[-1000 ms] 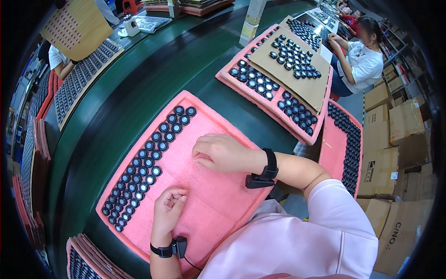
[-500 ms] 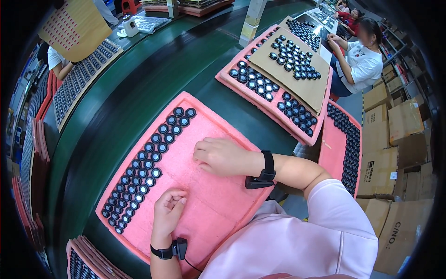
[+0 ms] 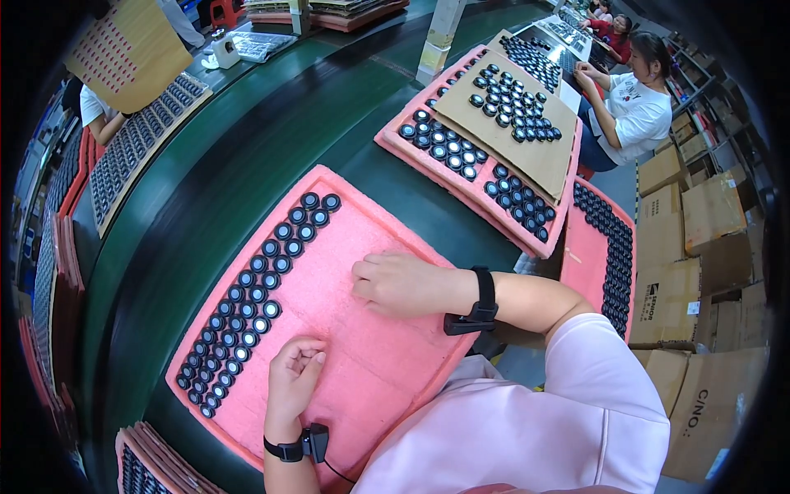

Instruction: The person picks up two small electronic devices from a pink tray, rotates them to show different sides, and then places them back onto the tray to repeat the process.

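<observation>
A pink foam tray [image 3: 329, 329] lies tilted before me. Along its left side run rows of small round black parts with pale grey centres [image 3: 247, 310]. My left hand [image 3: 296, 375] rests over the tray's near part, just right of the rows. Its fingers are loosely curled against the thumb, and nothing shows in them. Over the bare foam in the tray's right half is my right hand [image 3: 399, 284], back upward and fingers bent down. Whatever is under those fingertips, if anything, stays hidden. Neither hand touches the rows.
A dark green conveyor belt [image 3: 197, 206] curves past the tray. Stacked pink trays bear a cardboard sheet [image 3: 514, 128] with more round parts at upper right. Another part-filled pink tray [image 3: 580, 255] stands beyond my right arm. Cardboard boxes [image 3: 675, 305] line the right; a co-worker [image 3: 629, 103] sits behind.
My right hand has shifted slightly right and down over the foam, fingers still bent. My left hand keeps nearly the same place and pose. The whole view has shifted slightly.
</observation>
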The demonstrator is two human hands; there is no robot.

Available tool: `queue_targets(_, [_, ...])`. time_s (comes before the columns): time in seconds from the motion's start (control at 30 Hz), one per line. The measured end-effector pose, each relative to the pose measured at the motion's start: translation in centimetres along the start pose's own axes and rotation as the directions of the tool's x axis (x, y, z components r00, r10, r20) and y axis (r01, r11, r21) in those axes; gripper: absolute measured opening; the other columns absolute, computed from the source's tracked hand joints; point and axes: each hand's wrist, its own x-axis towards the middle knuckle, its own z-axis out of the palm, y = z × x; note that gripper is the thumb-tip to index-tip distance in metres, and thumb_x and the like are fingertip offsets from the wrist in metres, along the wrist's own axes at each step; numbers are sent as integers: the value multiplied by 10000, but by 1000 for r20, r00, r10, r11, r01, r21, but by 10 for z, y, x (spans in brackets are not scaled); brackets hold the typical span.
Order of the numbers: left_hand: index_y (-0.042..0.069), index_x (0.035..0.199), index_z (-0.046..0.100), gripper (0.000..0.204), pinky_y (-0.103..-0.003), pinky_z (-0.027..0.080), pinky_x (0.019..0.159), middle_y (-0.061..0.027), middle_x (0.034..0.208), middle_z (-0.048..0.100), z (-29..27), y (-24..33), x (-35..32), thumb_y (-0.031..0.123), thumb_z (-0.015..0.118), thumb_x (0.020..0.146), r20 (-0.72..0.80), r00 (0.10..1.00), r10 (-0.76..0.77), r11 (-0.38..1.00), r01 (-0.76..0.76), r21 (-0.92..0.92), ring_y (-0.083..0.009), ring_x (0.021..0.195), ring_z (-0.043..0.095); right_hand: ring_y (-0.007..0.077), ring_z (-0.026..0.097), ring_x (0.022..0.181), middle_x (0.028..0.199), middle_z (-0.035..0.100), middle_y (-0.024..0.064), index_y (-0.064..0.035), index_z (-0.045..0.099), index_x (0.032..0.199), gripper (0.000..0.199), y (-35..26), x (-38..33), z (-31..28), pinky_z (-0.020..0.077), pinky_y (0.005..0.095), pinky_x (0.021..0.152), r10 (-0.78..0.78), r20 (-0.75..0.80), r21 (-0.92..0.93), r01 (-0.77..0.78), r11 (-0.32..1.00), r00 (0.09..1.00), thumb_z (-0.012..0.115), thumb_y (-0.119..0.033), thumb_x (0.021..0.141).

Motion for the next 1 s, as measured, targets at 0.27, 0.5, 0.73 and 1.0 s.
queue_targets(0.27, [-20,1007,632,164,-211,448,793,-22,960,623,3,8,-2,-92,566,875,-11,999,-31,999,32,9,-86,851,556,287,593,964,974,613,98,-57,635,944,149,33,-28,-66,490,367,843,115,-187,102,-97,990,976,681,-99,809])
queue_targets(0.5, [-16,1010,633,162,-195,450,751,-16,951,618,2,5,-1,-85,584,871,-6,1000,-17,999,18,28,-67,820,550,218,602,812,950,593,105,-19,623,968,130,122,-95,-112,501,331,710,445,-510,78,-476,876,736,622,-39,839])
queue_targets(0.73, [-17,1005,637,166,-202,442,775,-15,946,614,4,6,0,-89,578,867,-15,1000,-19,999,19,28,-73,835,541,284,591,974,1015,619,107,-33,639,1012,194,186,-147,-149,473,373,900,309,-672,-404,-683,609,673,645,-80,824])
queue_targets(1.0, [-10,1008,635,167,-192,449,760,-2,929,600,4,6,1,-87,580,871,-6,1000,-6,1000,6,7,-63,826,545,298,589,1005,1044,629,134,-37,641,1049,246,197,-153,-141,462,386,908,455,-569,-347,-702,621,684,648,-114,816])
